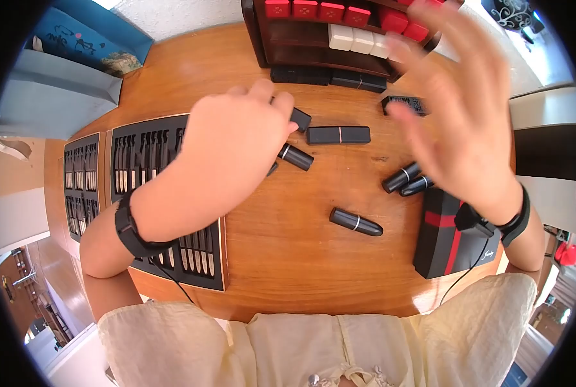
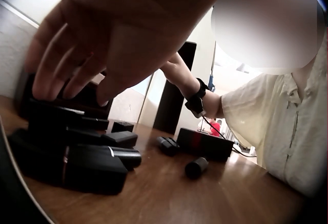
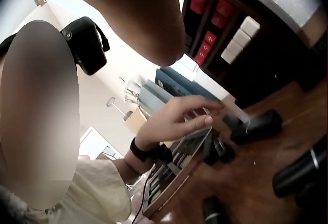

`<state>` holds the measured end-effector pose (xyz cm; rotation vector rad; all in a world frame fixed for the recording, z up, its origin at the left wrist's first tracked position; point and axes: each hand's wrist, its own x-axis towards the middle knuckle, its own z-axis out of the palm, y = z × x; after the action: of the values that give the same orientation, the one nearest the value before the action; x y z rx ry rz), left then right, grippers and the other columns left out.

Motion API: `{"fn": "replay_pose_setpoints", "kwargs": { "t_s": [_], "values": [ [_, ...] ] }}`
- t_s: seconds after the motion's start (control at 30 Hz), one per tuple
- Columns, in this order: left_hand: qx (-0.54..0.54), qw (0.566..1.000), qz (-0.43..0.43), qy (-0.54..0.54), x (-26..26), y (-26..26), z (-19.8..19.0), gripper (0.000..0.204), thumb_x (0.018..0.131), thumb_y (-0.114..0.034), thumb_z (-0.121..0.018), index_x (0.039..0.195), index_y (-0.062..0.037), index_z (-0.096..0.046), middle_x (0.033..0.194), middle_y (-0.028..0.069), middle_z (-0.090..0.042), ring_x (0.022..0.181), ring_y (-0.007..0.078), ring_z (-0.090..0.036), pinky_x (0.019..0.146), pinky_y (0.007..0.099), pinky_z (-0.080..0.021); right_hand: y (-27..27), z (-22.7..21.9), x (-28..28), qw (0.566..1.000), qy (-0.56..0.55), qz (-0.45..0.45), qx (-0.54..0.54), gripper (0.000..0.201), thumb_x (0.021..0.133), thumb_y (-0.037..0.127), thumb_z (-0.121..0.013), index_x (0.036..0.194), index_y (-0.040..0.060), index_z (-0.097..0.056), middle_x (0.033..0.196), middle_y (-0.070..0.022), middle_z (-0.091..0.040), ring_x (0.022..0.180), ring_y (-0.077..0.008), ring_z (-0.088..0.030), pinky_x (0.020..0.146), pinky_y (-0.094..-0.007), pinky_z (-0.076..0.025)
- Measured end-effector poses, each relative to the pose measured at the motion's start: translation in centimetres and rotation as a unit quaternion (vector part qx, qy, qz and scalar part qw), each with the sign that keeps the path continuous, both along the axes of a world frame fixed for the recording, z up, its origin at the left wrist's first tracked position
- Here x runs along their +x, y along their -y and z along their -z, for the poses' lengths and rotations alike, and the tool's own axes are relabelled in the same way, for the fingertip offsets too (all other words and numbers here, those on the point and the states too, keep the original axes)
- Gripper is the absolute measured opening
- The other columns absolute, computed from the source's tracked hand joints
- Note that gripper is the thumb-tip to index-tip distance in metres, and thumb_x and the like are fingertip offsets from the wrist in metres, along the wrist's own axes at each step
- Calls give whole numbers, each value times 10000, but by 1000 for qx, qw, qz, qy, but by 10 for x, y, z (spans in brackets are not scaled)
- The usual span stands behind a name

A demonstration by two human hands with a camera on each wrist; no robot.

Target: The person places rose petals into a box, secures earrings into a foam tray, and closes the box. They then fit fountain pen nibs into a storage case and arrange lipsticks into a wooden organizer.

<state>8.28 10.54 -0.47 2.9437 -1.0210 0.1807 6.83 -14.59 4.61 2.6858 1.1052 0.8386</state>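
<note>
My left hand (image 1: 236, 132) reaches over a group of black lipstick tubes left of the table's middle. In the right wrist view its fingers (image 3: 197, 102) are extended and the thumb stands apart from them, near a small black tube (image 3: 234, 122). A black tube (image 1: 301, 120) shows just past the thumb in the head view, partly hidden. Close by lie a rectangular black tube (image 1: 338, 135) with a thin band and a round one (image 1: 296, 157). My right hand (image 1: 472, 116), blurred, is raised with spread fingers above the table's right side, holding nothing. Below it lie two lipsticks (image 1: 401, 177).
One lipstick (image 1: 355, 222) lies alone at the front. A black box with a red band (image 1: 437, 248) stands at the right. Open slotted cases (image 1: 222, 258) of lipsticks lie at the left. At the back is a dark rack (image 1: 255, 32) with red and white boxes. Blue bags (image 1: 75, 80) stand back left.
</note>
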Motion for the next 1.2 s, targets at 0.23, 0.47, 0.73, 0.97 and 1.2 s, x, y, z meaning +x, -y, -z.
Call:
{"fn": "replay_pose_setpoints", "kwargs": {
  "t_s": [0.23, 0.47, 0.73, 0.97, 1.2],
  "values": [
    [74, 993, 74, 59, 11, 4, 17, 327, 687, -79, -703, 994, -15, -608, 917, 81, -602, 758, 192, -657, 556, 290, -527, 16, 50, 4, 988, -111, 37, -106, 254, 674, 106, -675, 909, 25, -621, 917, -79, -584, 894, -227, -576, 706, -335, -456],
    [121, 989, 26, 76, 14, 13, 25, 427, 826, -132, -642, 1220, 20, -575, 1095, 117, -608, 810, 215, -661, 622, 296, -542, 51, 77, 22, 971, -134, 115, -160, 296, 716, 76, -659, 1003, 50, -592, 856, -43, -591, 798, -219, -597, 668, -323, -457],
    [137, 988, 14, 76, 32, 15, 30, 416, 862, -181, -648, 1202, 51, -591, 993, 98, -577, 764, 194, -639, 590, 290, -531, 44, 58, 20, 957, -266, 53, -109, 260, 787, 88, -690, 1023, 61, -583, 901, -85, -653, 834, -296, -644, 708, -372, -504],
    [121, 986, 43, 105, 24, 6, 34, 455, 861, -207, -660, 1244, 28, -591, 1173, 124, -598, 807, 195, -641, 654, 289, -545, 35, 26, 21, 886, -462, 13, 51, 303, 807, 119, -724, 1035, 25, -548, 854, -175, -640, 837, -385, -627, 715, -421, -491],
    [138, 986, 51, 77, 3, 2, 30, 464, 873, -224, -646, 1263, 18, -585, 1243, 161, -588, 827, 201, -647, 668, 288, -542, 29, 14, 21, 778, -594, -43, 202, 283, 831, 57, -711, 1063, 33, -551, 840, -126, -634, 818, -299, -639, 764, -367, -503]
  ]
}}
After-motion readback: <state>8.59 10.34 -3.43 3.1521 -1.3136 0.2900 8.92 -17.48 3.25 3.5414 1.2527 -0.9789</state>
